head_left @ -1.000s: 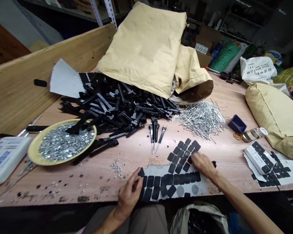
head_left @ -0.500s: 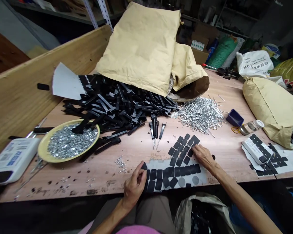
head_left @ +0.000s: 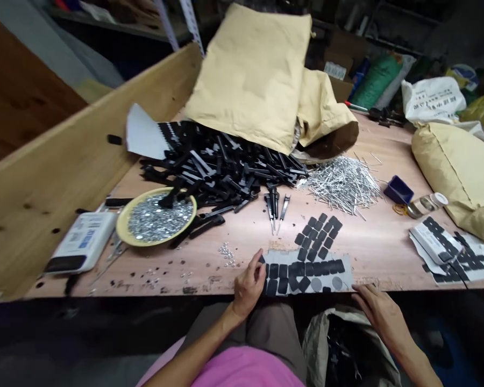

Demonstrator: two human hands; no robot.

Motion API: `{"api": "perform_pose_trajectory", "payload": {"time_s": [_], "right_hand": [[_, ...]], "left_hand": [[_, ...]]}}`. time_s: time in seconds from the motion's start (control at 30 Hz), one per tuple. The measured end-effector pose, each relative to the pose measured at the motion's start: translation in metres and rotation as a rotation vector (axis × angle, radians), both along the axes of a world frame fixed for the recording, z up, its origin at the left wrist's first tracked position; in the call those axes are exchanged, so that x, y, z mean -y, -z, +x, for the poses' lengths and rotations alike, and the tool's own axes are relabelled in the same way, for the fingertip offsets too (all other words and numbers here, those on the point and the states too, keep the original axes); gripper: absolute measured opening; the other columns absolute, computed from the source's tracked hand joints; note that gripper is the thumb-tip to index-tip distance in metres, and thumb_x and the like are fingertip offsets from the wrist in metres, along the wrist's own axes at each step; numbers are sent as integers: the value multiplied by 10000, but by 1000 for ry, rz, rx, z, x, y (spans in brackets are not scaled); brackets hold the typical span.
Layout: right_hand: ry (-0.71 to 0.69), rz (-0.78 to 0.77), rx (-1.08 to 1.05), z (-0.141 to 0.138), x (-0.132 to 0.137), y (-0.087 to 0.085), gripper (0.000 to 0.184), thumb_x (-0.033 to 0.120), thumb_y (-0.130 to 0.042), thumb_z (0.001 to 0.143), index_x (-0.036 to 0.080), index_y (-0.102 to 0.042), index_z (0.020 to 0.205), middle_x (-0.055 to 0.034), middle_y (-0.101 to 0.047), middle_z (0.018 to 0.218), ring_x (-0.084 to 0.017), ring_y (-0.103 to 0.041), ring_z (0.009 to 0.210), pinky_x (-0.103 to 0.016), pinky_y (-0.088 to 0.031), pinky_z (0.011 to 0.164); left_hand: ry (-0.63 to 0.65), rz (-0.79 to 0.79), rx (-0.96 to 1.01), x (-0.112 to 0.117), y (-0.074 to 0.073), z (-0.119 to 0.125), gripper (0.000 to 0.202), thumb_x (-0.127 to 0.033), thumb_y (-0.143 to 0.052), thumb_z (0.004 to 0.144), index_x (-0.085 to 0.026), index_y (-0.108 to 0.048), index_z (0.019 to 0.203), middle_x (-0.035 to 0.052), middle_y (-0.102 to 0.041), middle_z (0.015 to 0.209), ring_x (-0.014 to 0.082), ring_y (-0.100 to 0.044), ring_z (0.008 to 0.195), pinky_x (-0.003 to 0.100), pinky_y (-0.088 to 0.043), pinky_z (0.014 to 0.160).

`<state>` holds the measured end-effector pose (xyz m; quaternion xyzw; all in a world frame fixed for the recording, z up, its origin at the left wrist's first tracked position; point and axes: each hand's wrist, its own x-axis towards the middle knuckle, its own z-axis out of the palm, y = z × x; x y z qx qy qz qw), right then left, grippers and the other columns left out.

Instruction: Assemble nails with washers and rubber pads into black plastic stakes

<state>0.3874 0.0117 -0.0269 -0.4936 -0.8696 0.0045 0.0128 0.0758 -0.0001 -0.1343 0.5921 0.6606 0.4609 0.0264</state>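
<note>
My left hand [head_left: 249, 285] rests at the left end of a grey backing sheet [head_left: 342, 279] covered with black rounded pads [head_left: 306, 269], with its fingers curled and pinching the sheet's corner. My right hand [head_left: 381, 312] sits at the table's front edge just right of the sheet, fingers stretched flat, holding nothing. More black pads [head_left: 318, 231] lie loose above the sheet. Three black clip pieces [head_left: 276, 207] lie upright in a row beyond them.
A heap of black plastic parts [head_left: 221, 166] spills from a tan paper sack [head_left: 254, 75]. A pile of metal pins [head_left: 342, 183] lies to its right, a yellow dish of silver washers [head_left: 155, 217] to the left. A wooden wall [head_left: 64, 161] borders the left side. A bag [head_left: 347, 344] hangs below the table.
My right hand has drawn back from the loose pads to the table's front edge. The left hand stays on the sheet's corner. The view has shifted back and to the left.
</note>
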Motion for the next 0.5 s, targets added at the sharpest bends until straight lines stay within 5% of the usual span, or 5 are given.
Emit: {"api": "perform_pose_trajectory", "payload": {"time_s": [0.13, 0.27, 0.4, 0.5], "right_hand": [[-263, 202, -86, -84, -74, 5, 305, 124, -331, 938, 179, -607, 1059, -91, -642, 1002, -167, -605, 824, -260, -455, 694], [-541, 239, 162, -161, -139, 25, 311, 33, -375, 882, 180, -601, 1039, -102, -621, 1037, -179, -550, 756, -298, -418, 661], [-705, 169, 317, -192, -176, 44, 239, 22, -444, 842, 165, -616, 928, -90, -609, 926, -190, -518, 768, -311, -387, 682], [-784, 170, 299, -194, -187, 41, 274, 2, -408, 848, 179, -615, 883, -64, -605, 863, -180, -512, 778, -313, -385, 738]], "left_hand": [[-7, -130, 75, -2, -2, 0, 313, -231, -411, 901, -150, -584, 1148, 47, -705, 692, 118, -643, 549, 192, -499, 585], [56, -212, 202, -1, -5, -2, 346, -233, -402, 895, -155, -572, 1186, 59, -709, 722, 141, -664, 614, 224, -524, 655], [99, -218, 323, -3, -6, -4, 347, -217, -403, 882, -174, -590, 1171, 76, -717, 788, 158, -676, 677, 259, -539, 728], [122, -198, 428, -6, -11, -7, 335, -208, -402, 875, -180, -609, 1138, 93, -716, 879, 169, -677, 763, 280, -538, 770]]}}
